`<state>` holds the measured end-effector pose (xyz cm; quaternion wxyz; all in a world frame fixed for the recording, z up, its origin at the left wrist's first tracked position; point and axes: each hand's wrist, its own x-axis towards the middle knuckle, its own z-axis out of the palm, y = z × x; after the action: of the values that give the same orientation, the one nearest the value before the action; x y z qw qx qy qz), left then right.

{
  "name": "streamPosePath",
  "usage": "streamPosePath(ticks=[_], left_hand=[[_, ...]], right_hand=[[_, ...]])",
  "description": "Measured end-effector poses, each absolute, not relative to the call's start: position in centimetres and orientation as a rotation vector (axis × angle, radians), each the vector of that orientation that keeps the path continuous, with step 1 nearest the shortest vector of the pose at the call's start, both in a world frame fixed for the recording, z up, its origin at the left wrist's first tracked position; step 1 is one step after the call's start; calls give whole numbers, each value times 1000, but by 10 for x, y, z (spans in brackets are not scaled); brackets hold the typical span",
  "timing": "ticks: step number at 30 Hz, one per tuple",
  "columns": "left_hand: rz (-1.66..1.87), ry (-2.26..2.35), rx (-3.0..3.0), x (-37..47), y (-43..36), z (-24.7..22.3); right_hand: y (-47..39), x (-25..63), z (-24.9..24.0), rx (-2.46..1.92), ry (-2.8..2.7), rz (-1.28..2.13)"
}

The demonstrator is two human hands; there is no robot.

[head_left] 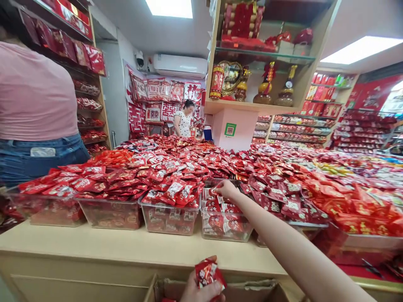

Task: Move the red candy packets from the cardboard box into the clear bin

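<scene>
My left hand (203,289) is low in the head view, closed around a small red packet (208,272) with printed cartoon figures. Any further packets beneath it are hidden by the fingers. My right hand (227,189) reaches forward into a clear plastic bin (226,230), its fingertips pinched on a red-and-white packet (209,193) at the back. Rows of similar packets (215,220) fill this bin. Directly below the counter edge, partly behind my left hand, stands an open cardboard box (252,291).
More clear bins (170,218) heaped with red packets line the pale counter (110,243). Orange-red packets (355,205) pile up at right. A person in a pink top (37,92) stands at left, another person (183,121) behind the display. A shelf cabinet (252,107) overhangs the pile.
</scene>
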<state>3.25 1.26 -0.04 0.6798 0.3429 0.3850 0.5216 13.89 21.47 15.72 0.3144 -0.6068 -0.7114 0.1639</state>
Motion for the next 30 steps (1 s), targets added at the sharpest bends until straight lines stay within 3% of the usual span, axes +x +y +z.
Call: streamPosePath(ticks=[7,30], left_hand=[[1158,908,788,35,6,12],[1083,945,863,34,7,15]], right_hand=[[225,135,139,-1753,-2002,345],[223,138,143,-1841,-2211,192]])
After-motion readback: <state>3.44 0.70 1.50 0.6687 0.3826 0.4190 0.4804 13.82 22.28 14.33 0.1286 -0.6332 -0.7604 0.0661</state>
